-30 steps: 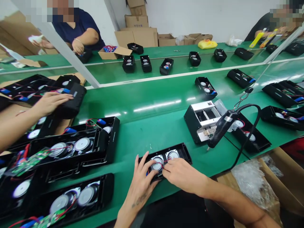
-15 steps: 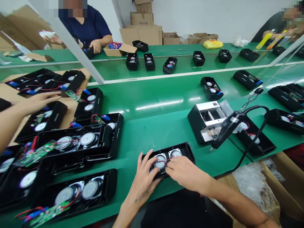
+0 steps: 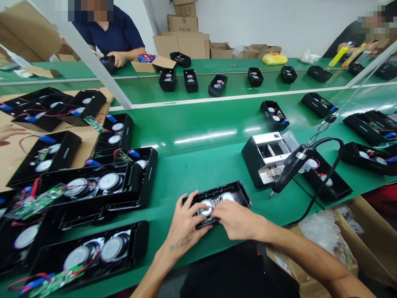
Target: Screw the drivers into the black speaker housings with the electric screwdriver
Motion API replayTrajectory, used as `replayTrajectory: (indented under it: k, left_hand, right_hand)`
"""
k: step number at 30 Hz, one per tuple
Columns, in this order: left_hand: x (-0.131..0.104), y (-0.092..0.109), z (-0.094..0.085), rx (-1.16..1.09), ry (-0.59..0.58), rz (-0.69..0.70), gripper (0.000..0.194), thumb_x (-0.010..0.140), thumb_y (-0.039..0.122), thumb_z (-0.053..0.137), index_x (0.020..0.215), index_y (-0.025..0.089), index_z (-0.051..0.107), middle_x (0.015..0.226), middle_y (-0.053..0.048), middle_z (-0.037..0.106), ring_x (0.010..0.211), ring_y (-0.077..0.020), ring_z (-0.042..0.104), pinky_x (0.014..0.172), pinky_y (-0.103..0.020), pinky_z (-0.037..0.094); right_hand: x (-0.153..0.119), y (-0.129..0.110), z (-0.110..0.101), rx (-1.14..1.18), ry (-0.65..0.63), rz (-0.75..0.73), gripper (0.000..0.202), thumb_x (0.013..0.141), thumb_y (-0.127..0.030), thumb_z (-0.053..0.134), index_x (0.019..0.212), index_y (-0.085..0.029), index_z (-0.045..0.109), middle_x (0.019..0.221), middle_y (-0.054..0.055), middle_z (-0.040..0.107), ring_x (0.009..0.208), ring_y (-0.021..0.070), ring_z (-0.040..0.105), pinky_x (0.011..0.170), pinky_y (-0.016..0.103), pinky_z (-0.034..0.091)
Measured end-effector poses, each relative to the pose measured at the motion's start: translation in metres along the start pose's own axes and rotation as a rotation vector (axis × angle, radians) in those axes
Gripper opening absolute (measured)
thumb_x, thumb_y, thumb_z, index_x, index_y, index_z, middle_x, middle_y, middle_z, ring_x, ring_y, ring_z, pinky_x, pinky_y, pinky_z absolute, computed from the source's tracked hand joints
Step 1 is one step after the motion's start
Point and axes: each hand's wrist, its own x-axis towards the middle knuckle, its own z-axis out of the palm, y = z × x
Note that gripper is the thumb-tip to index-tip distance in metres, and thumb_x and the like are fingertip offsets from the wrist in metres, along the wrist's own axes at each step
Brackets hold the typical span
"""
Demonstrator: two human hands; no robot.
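Note:
In front of me, a black speaker housing (image 3: 221, 191) with two round speakers (image 3: 206, 207) stands on the green bench, its left end a little nearer to me. My left hand (image 3: 188, 221) grips that left end, fingers over the far wall and thumb at the near side. My right hand (image 3: 234, 219) reaches into the housing with fingertips pinched together between the two speakers. A thin red wire shows near those fingertips, but what they pinch is hidden. Part of the right speaker lies behind my right hand.
Open speaker housings (image 3: 93, 252) with circuit boards crowd the left side. A black electric screwdriver (image 3: 293, 169) hangs at the right before a small black-and-white machine (image 3: 263, 157). Farther back, more housings line the green conveyor (image 3: 198, 116). Another person's hand (image 3: 12, 131) shows at far left.
The other person's arm at the left has drawn back toward the edge. My hands stay at the housing, the right fingers shifting slightly. Across the bench, a person's raised hand has come down.

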Motion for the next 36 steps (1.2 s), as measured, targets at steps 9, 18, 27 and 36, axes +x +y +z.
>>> replayTrajectory:
  k: [9, 18, 27, 36]
  left_hand:
    - [0.080, -0.025, -0.029, -0.391, -0.304, -0.325, 0.032, 0.075, 0.054, 0.088, 0.066, 0.026, 0.077, 0.116, 0.001, 0.079, 0.098, -0.0211, 0.075, 0.087, -0.032, 0.056]
    - [0.077, -0.024, -0.023, -0.474, -0.299, -0.338, 0.033, 0.067, 0.047, 0.092, 0.061, 0.024, 0.069, 0.105, -0.001, 0.078, 0.114, -0.0277, 0.072, 0.103, -0.038, 0.053]
    - [0.076, -0.024, -0.024, -0.508, -0.306, -0.342, 0.033, 0.069, 0.047, 0.090, 0.060, 0.023, 0.070, 0.099, 0.000, 0.073, 0.096, -0.0211, 0.070, 0.089, -0.034, 0.053]
    - [0.079, -0.030, -0.022, -0.458, -0.308, -0.317, 0.037, 0.069, 0.048, 0.092, 0.058, 0.022, 0.067, 0.100, 0.001, 0.071, 0.091, -0.0187, 0.069, 0.084, -0.032, 0.054]
  right_hand:
    - [0.046, 0.023, -0.074, -0.019, -0.156, 0.082, 0.044, 0.081, -0.014, 0.074, 0.125, -0.016, 0.078, 0.101, 0.010, 0.083, 0.088, 0.0268, 0.075, 0.065, 0.029, 0.040]
    - [0.045, 0.016, -0.066, -0.017, -0.154, 0.112, 0.028, 0.081, -0.020, 0.075, 0.109, -0.019, 0.080, 0.085, 0.007, 0.080, 0.081, 0.0252, 0.073, 0.057, 0.029, 0.034]
    - [0.044, 0.016, -0.051, -0.139, -0.058, 0.087, 0.041, 0.082, -0.024, 0.072, 0.122, -0.022, 0.079, 0.089, 0.008, 0.082, 0.082, 0.0277, 0.077, 0.060, 0.031, 0.036]
    - [0.047, 0.020, -0.050, -0.145, -0.071, 0.098, 0.034, 0.079, -0.026, 0.073, 0.112, -0.022, 0.082, 0.081, 0.006, 0.079, 0.077, 0.0270, 0.075, 0.059, 0.032, 0.037]
